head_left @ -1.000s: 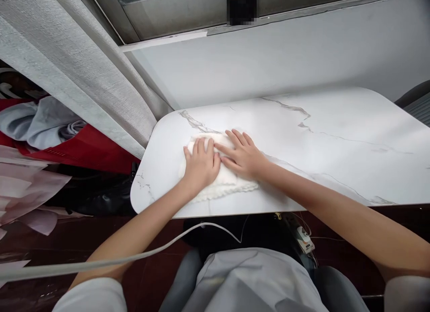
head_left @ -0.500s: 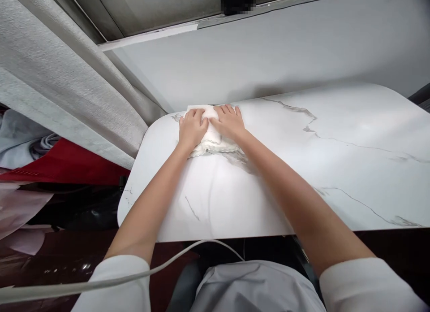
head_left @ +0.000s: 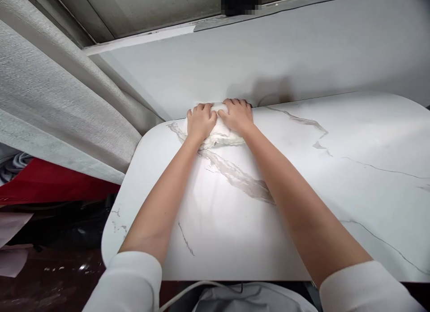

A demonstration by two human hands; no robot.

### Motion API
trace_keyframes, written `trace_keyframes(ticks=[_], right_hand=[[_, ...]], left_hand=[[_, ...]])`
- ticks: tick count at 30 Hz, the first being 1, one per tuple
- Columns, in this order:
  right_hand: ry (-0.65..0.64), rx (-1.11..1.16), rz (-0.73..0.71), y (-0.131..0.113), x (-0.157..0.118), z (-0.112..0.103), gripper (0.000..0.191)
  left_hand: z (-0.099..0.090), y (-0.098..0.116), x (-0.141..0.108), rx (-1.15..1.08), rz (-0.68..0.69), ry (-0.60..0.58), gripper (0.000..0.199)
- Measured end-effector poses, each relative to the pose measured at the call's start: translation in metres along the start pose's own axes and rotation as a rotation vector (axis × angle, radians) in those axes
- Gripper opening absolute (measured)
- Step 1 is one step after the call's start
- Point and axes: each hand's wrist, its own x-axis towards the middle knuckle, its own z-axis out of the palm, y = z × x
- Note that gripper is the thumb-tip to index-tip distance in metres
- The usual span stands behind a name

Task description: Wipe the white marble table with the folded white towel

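A folded, rumpled white cloth (head_left: 220, 135) lies at the far edge of the white marble-patterned table (head_left: 228, 240), close against the wall panel. My left hand (head_left: 200, 122) grips its left side, fingers curled over the cloth and thumb pointing inward. On the other side my right hand (head_left: 238, 115) holds it the same way, its fingertips bent down at the table's back edge. The two thumbs nearly meet over the cloth. Both arms are stretched far forward, and the cloth's far side is partly hidden by the fingers.
A grey-white curtain (head_left: 67, 92) hangs at the left, beside the table's rounded corner. Behind the table stands a pale panel (head_left: 151, 74). Red fabric (head_left: 60, 182) lies beyond the left edge. A white cable (head_left: 191, 287) runs by my lap.
Both hands have pushed the cloth forward across the table, up to its back edge. My view has leaned forward, so more of the near tabletop shows.
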Motion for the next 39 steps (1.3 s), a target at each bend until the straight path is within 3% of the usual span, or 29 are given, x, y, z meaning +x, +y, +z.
trace_keyframes(ticks=[9,13,19,29,39], right_hand=[[-0.031,0.013,-0.04,0.034,-0.007,-0.019,0.051],[-0.014,-0.017,-0.049,0.047,-0.023,-0.029,0.052],[0.005,-0.071,-0.051,0.047,-0.057,-0.036,0.055],[0.023,-0.134,-0.074,0.033,-0.143,-0.048,0.053],[0.065,-0.226,-0.187,0.002,-0.264,-0.057,0.057]], left_hand=[[0.009,0.035,-0.013,0.013,0.003,0.033,0.046],[0.012,0.054,-0.024,-0.014,0.023,0.037,0.046],[0.007,0.065,-0.05,-0.01,0.062,0.025,0.049],[-0.017,0.074,-0.135,0.02,0.171,-0.042,0.051],[-0.048,0.07,-0.25,0.07,0.283,-0.022,0.05]])
